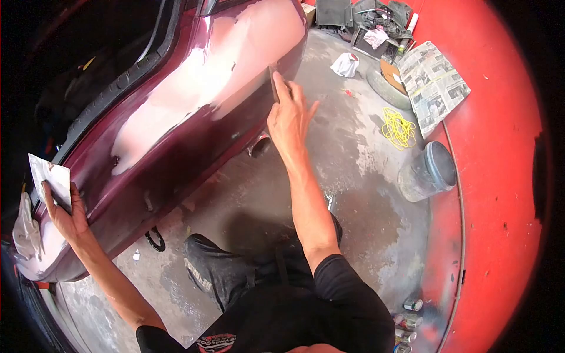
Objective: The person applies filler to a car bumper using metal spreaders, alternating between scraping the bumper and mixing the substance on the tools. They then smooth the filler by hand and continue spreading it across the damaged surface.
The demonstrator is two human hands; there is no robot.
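Note:
A maroon car bumper (194, 141) with a wide pale pink patch (200, 76) along its upper side slants across the left half of the head view. My right hand (289, 115) is closed on a thin flat spreader (273, 83), seen nearly edge-on at the lower right border of the pale patch. Some fingers of that hand stick out loosely. At the far left, my left hand (67, 215) grips a white flat board (52, 176) with brownish marks near its top, holding it up over the bumper's other end. A crumpled whitish cloth (26, 229) lies beside it on the bumper.
An exhaust pipe (259, 146) shows under the bumper. On the right, along a red wall (500, 147), are a grey bucket (426, 172), a coiled yellow cord (398, 128), newspaper (432, 85) and several cans (407, 320). Dark parts (376, 23) are piled at the back.

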